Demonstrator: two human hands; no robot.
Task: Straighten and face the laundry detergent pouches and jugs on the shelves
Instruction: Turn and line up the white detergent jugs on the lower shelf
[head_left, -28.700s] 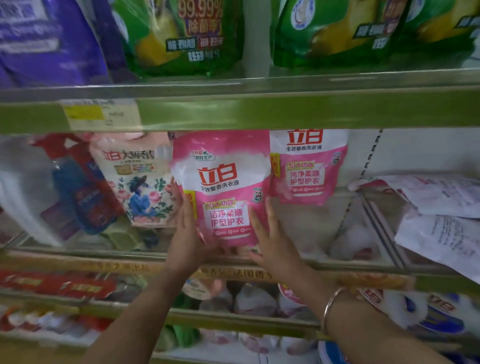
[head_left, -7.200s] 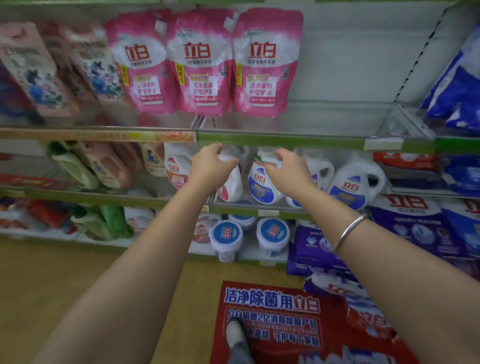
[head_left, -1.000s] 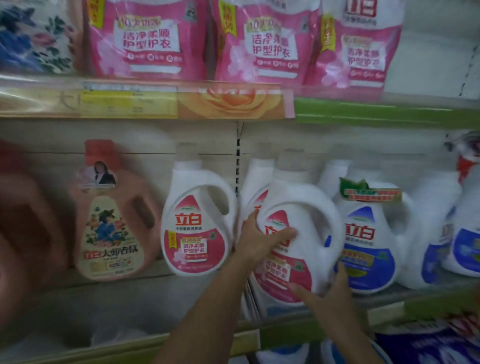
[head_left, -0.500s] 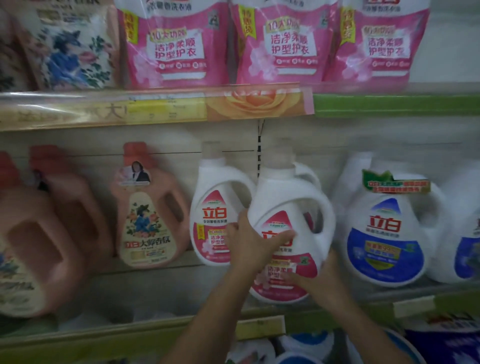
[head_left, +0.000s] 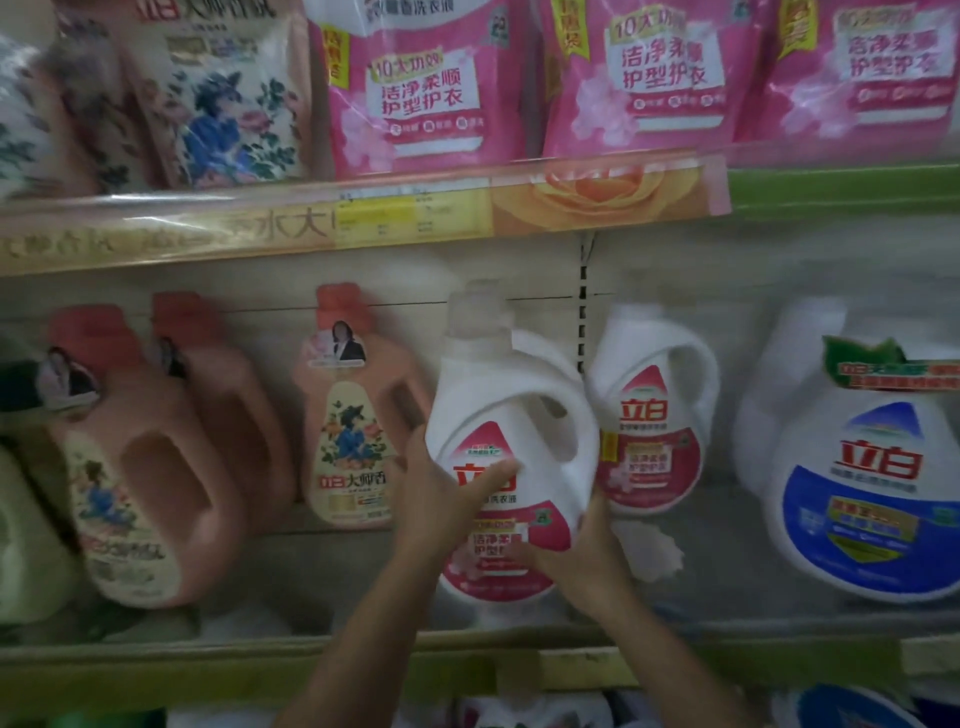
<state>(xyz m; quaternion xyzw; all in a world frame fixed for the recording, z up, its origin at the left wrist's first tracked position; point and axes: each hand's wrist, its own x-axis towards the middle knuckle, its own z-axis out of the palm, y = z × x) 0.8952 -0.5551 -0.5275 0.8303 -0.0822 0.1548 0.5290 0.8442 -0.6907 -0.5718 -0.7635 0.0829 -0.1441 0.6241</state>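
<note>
White jug (head_left: 488, 415) w/ pink label is held on the mid shelf (head_left: 208, 670), close against a twin jug (head_left: 649, 431) at right, salmon jug (head_left: 353, 415) just left. Bare shelf is left in front. L hand (head_left: 436, 499) is wrapped round its left side, thumb across the label; R hand (head_left: 582, 561) is curled round the lower right.

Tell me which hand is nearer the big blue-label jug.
Right. The right hand grips the lower right of the pink-label jug, on the side toward the blue-label jug; the left hand grips its left side, farther away.
</note>
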